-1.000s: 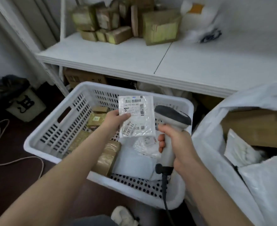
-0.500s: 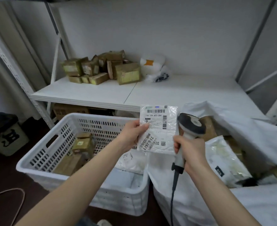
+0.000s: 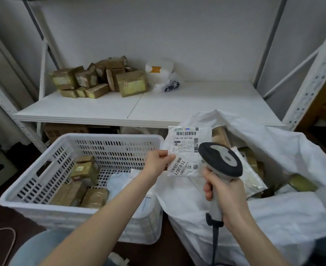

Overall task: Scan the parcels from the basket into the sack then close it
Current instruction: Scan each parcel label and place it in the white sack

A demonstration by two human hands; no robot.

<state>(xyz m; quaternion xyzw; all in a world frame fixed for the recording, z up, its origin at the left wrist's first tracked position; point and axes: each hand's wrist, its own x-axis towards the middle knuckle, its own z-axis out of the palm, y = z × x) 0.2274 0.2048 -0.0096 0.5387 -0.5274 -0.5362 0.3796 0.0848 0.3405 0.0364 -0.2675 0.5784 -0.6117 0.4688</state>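
White shelf at the back, parcel held up to the scanner over the sack's edge

Shelf (image 3: 177,104) spans the rear; below it the basket (image 3: 81,137) sits left, hard beside the open sack (image 3: 273,143) on the right. Left hand (image 3: 158,162) pinches a flat parcel (image 3: 185,148) by its left edge, label towards the camera. Right hand (image 3: 223,192) is wrapped round the scanner (image 3: 220,162) handle, its head just beside the label. Scanning seems to be the step in hand; next the parcel must drop right into the sack's wide mouth, clearing the scanner head. More parcels lie in the basket
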